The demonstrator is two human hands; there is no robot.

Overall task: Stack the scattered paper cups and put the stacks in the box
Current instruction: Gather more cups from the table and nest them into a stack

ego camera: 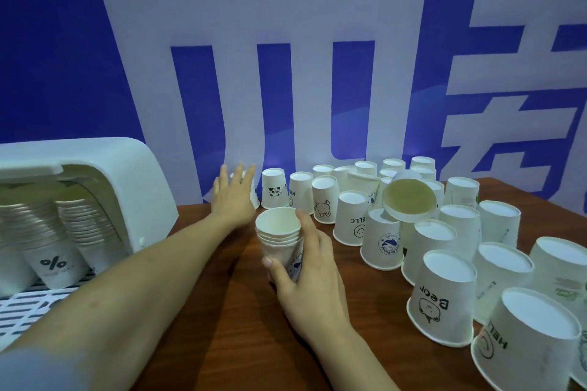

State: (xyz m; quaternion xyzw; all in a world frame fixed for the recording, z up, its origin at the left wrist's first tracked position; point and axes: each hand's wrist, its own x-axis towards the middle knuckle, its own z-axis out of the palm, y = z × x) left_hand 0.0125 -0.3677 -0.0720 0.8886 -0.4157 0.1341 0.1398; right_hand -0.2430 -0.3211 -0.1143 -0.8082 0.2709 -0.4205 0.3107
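Observation:
My right hand [309, 267] grips an upright stack of several white paper cups [279, 233] at the middle of the brown table [222, 311]. My left hand [233, 197] reaches to the back of the table with its fingers spread around an upside-down cup [254, 197] by the wall; the hand hides most of that cup. Many more white cups [444, 289] stand upside down across the right half of the table. One cup [408, 197] lies tilted on top of others, showing its brown inside. The white box [143, 187] at the left holds rows of stacked cups [63, 225].
A blue wall with large white characters [286, 73] rises right behind the table. A white slotted tray surface [25, 305] lies in front of the box at the lower left. The upside-down cups crowd the table's right side up to its edge.

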